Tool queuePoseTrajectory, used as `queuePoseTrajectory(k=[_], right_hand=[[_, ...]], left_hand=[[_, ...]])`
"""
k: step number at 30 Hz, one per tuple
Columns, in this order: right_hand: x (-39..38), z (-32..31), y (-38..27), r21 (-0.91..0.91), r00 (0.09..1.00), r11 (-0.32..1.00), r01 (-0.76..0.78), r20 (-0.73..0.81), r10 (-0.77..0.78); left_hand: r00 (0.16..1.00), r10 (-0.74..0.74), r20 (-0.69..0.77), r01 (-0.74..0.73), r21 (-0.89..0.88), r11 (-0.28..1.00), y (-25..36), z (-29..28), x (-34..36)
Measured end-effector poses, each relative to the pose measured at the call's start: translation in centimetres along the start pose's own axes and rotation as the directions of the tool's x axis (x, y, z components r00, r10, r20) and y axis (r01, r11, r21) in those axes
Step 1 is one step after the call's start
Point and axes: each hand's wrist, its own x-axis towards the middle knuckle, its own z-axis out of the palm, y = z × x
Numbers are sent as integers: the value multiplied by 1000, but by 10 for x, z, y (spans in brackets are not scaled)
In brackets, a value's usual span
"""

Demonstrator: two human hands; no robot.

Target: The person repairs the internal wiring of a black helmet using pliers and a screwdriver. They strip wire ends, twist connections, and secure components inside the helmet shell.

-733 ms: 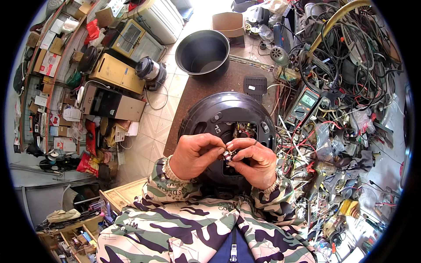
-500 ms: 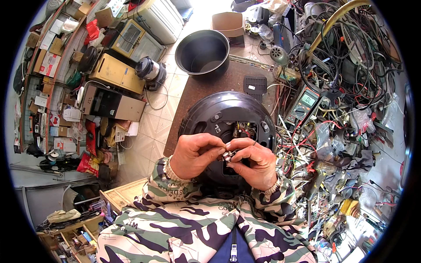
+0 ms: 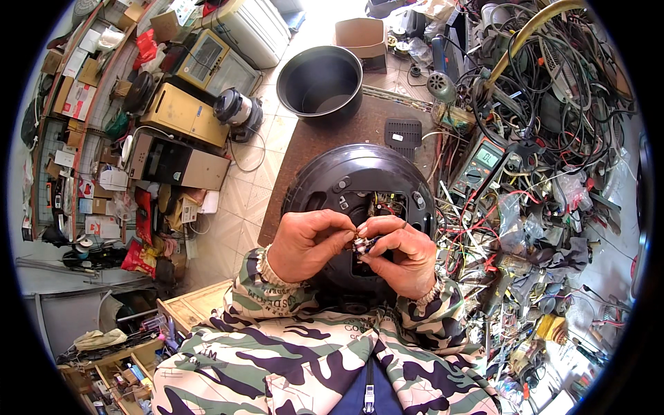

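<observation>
My right hand (image 3: 400,254) pinches a small component (image 3: 362,244) with light and dark metallic parts; its exact kind is too small to tell. My left hand (image 3: 311,245) is closed beside it, thumb and fingertips pressed together at the component's left side. Whatever the left fingertips grip is too small to make out. Both hands hover over a round, black, glossy appliance body (image 3: 318,176), which lies with its underside up on the brown bench. An opening in that underside shows wires and a circuit board (image 3: 382,207). The hands hide the middle of the appliance.
Beyond the appliance stand a black inner pot (image 3: 287,90) and a dark slotted plate (image 3: 402,135). Tangled cables, tools and a multimeter (image 3: 478,166) crowd the right side. On the left are shelves of boxes, several appliances and an open wooden drawer (image 3: 197,304).
The small component has turned slightly between my fingertips. Both hands stay almost in the same place, still closed.
</observation>
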Motion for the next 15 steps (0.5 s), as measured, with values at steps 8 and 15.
queuePoseTrajectory(k=[8,15], right_hand=[[-1,0,0,-9,1000,1000,-4,-14,4],[-1,-1,1,-2,1000,1000,-9,-20,9]], left_hand=[[997,65,34,-68,100,993,1,-2,1],[987,150,49,-156,149,977,-5,-3,3]])
